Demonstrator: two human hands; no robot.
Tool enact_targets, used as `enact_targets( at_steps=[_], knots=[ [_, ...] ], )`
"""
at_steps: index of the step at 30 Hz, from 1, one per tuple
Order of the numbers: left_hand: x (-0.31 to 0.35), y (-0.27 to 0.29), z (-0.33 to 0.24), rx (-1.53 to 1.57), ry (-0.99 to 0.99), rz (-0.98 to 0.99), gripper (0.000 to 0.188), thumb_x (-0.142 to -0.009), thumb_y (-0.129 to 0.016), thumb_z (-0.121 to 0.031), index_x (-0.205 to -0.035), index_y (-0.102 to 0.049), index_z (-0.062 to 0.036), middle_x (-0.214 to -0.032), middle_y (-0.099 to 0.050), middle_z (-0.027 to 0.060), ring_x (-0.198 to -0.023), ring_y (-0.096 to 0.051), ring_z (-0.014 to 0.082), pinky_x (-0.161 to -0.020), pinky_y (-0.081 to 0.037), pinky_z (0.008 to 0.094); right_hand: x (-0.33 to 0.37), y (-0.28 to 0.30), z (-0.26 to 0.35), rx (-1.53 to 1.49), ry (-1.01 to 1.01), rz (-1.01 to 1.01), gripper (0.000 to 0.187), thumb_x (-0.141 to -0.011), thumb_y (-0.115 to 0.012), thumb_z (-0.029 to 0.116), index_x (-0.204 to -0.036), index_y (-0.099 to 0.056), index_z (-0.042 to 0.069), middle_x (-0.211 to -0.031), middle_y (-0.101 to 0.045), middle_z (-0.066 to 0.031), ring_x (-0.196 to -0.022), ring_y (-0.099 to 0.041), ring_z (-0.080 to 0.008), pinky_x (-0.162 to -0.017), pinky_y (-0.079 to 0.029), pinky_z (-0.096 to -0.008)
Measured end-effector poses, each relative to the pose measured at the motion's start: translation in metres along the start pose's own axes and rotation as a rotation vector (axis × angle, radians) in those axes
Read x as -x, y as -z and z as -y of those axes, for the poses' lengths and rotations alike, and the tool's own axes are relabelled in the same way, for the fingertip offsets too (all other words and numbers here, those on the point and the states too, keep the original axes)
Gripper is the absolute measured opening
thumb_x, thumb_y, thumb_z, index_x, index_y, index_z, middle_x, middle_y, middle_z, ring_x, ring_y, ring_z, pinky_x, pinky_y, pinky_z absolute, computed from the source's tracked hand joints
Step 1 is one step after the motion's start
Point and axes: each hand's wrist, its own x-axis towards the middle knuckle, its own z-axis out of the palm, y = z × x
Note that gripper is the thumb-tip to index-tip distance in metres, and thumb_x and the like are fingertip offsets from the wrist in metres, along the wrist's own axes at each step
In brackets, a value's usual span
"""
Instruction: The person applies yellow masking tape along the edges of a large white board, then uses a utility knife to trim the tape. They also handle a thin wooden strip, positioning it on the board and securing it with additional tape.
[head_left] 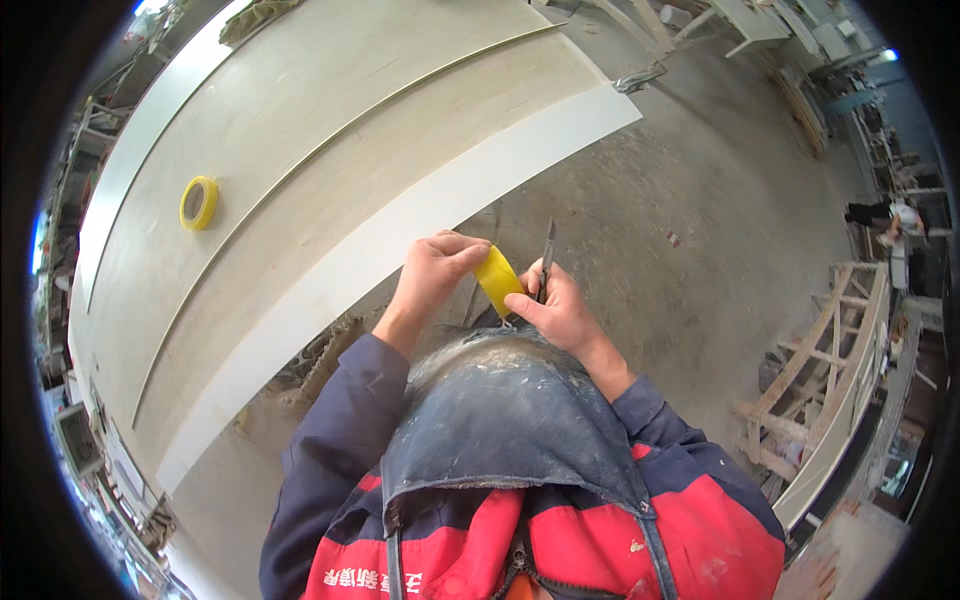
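A roll of yellow tape (497,280) is held in front of my apron, between my two hands. My left hand (438,268) is closed, its thumb and fingers pinching the roll's upper left edge. The thumb of my right hand (562,312) presses on the roll's lower right side. A utility knife (549,250) is also gripped in that right hand, its blade pointing up and away from me. Farther off to the left, a second yellow tape roll (210,204) lies flat on the large pale panel (300,100).
A white strip (400,218) runs along the panel's near edge, and a thin raised line (290,178) crosses its surface. Something like a clamp (640,78) sits at the far right corner. Wooden frames (822,370) stand on the right. A person (895,218) is in the distance.
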Motion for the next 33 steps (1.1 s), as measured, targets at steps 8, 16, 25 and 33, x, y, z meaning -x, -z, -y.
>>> enact_targets(
  at_steps=[8, 16, 25, 33],
  knots=[
    [-0.031, -0.029, -0.026, 0.033, 0.218, -0.143, 0.027, -0.093, -0.075, -0.020, -0.106, -0.080, 0.0032, -0.093, -0.076, 0.0055, -0.084, -0.067, 0.0137, -0.079, -0.053, 0.0289, -0.043, 0.075, 0.028, 0.266, 0.025, 0.217, 0.032, -0.091, -0.078, 0.019, -0.090, -0.050, 0.005, -0.074, -0.056, -0.0101, -0.065, -0.051, -0.0196, -0.062, -0.045, -0.0369],
    [-0.068, -0.039, -0.018, -0.434, -0.113, -0.476, 0.019, -0.091, -0.077, -0.021, -0.099, -0.082, -0.0047, -0.093, -0.078, 0.0112, -0.089, -0.071, 0.0229, -0.085, -0.054, 0.0348, -0.068, 0.081, 0.014, 0.288, -0.056, 0.241, 0.030, -0.093, -0.076, 0.021, -0.089, -0.052, 0.004, -0.074, -0.061, -0.0122, -0.065, -0.057, -0.0230, -0.063, -0.046, -0.0390],
    [-0.085, -0.037, -0.008, -0.853, -0.312, -0.552, 0.015, -0.088, -0.079, -0.028, -0.099, -0.084, -0.0178, -0.119, -0.073, 0.0037, -0.122, -0.058, 0.0298, -0.104, -0.042, 0.0450, -0.058, 0.077, -0.009, 0.331, -0.110, 0.194, 0.028, -0.093, -0.074, 0.020, -0.090, -0.052, 0.003, -0.075, -0.062, -0.0126, -0.067, -0.059, -0.0253, -0.065, -0.048, -0.0399],
    [-0.101, -0.033, 0.010, -1.062, -0.255, -0.787, 0.065, -0.095, -0.074, -0.038, -0.151, -0.052, -0.0124, -0.151, -0.053, 0.0113, -0.142, -0.044, 0.0340, -0.117, -0.032, 0.0490, -0.058, 0.075, -0.012, 0.367, -0.133, 0.167, 0.027, -0.093, -0.073, 0.020, -0.089, -0.053, 0.003, -0.075, -0.062, -0.0131, -0.068, -0.059, -0.0253, -0.066, -0.048, -0.0402]
  ],
)
